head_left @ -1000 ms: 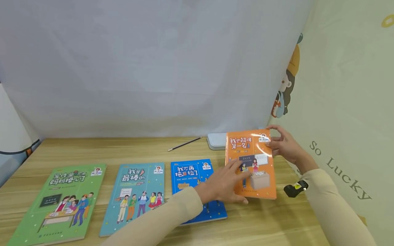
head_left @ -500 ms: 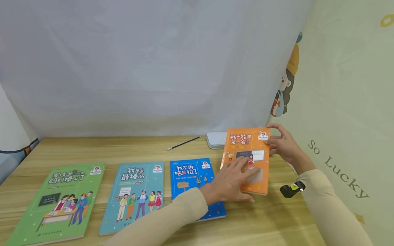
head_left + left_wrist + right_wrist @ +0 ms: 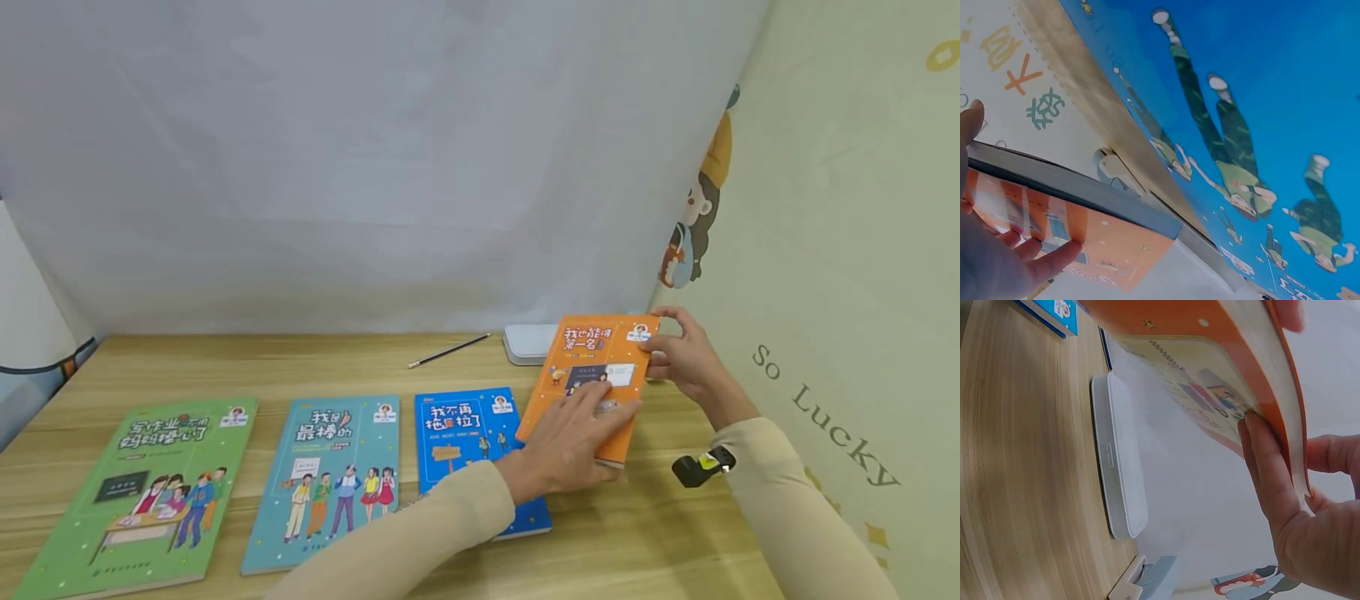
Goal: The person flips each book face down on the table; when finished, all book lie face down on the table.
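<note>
Both hands hold an orange paperback book [image 3: 600,354] above the table, its cover facing up toward the head camera and its lower end swung to the left. My right hand [image 3: 693,358] pinches the upper right edge; in the right wrist view, fingers [image 3: 1266,462] lie on one cover and the thumb side on the other. My left hand [image 3: 566,437] spreads its fingers over the lower cover, with the thumb at the bottom edge. The left wrist view shows the page edge between thumb and fingers. Beneath the left forearm lies a blue book [image 3: 457,417], partly hidden.
A teal book [image 3: 322,475] and a green book [image 3: 157,483] lie left of the blue one. Behind are a pencil [image 3: 450,352] and a pale pencil case [image 3: 525,343], partly covered by the orange book. A small stapler-like item [image 3: 1141,581] stands near the case. A patterned wall borders the right.
The orange book has turned, its lower end swinging left while its top stays near the right hand. My left hand has shifted slightly right and up across the cover.
</note>
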A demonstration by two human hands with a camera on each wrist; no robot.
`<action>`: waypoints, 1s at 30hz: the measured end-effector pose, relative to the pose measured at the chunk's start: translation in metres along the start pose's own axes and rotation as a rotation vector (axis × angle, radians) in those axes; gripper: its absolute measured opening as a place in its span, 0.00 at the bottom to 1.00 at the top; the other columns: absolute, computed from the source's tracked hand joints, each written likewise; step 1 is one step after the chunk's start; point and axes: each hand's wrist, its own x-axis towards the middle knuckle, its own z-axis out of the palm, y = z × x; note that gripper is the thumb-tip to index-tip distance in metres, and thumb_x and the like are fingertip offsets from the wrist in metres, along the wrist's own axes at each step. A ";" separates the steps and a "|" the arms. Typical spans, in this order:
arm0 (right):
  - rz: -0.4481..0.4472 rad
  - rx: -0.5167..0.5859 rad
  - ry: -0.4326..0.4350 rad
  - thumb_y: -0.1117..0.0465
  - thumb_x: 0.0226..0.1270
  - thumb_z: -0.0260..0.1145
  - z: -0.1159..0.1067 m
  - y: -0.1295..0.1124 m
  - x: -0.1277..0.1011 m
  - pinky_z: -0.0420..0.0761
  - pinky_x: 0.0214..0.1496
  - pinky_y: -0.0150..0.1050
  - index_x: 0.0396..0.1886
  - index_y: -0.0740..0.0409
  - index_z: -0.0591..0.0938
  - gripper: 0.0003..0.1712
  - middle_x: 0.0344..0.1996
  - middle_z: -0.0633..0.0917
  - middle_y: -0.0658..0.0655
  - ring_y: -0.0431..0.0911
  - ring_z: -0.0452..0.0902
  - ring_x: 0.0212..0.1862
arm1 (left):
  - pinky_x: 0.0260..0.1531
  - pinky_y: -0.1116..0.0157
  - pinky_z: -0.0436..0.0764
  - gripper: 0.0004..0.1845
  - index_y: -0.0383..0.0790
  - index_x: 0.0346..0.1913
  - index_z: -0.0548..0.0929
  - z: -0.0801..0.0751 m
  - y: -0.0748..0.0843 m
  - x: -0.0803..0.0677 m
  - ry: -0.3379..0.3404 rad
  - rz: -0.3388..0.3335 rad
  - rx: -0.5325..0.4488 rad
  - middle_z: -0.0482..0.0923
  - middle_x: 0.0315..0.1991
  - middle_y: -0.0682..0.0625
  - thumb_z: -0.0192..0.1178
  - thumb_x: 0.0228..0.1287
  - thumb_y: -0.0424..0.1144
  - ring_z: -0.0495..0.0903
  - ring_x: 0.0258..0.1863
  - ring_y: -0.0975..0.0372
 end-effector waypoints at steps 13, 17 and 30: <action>-0.048 0.018 -0.033 0.71 0.71 0.57 -0.004 -0.005 -0.002 0.88 0.34 0.37 0.56 0.42 0.62 0.25 0.36 0.81 0.55 0.43 0.87 0.28 | 0.62 0.54 0.78 0.42 0.62 0.78 0.58 -0.014 -0.003 -0.004 -0.044 -0.049 -0.171 0.59 0.78 0.51 0.67 0.64 0.45 0.70 0.71 0.54; -0.065 0.028 -0.008 0.71 0.70 0.58 -0.004 -0.008 -0.004 0.88 0.35 0.37 0.54 0.41 0.63 0.24 0.36 0.81 0.56 0.43 0.87 0.27 | 0.53 0.66 0.82 0.41 0.58 0.77 0.61 -0.017 -0.004 -0.003 0.010 -0.045 -0.224 0.63 0.76 0.52 0.67 0.64 0.40 0.80 0.60 0.59; -0.065 -0.058 0.006 0.69 0.71 0.57 -0.004 -0.017 -0.009 0.88 0.37 0.36 0.64 0.59 0.54 0.29 0.52 0.73 0.71 0.42 0.87 0.26 | 0.14 0.79 0.63 0.34 0.53 0.74 0.68 -0.023 -0.005 0.000 0.095 -0.152 -0.634 0.83 0.56 0.40 0.59 0.68 0.26 0.66 0.14 0.69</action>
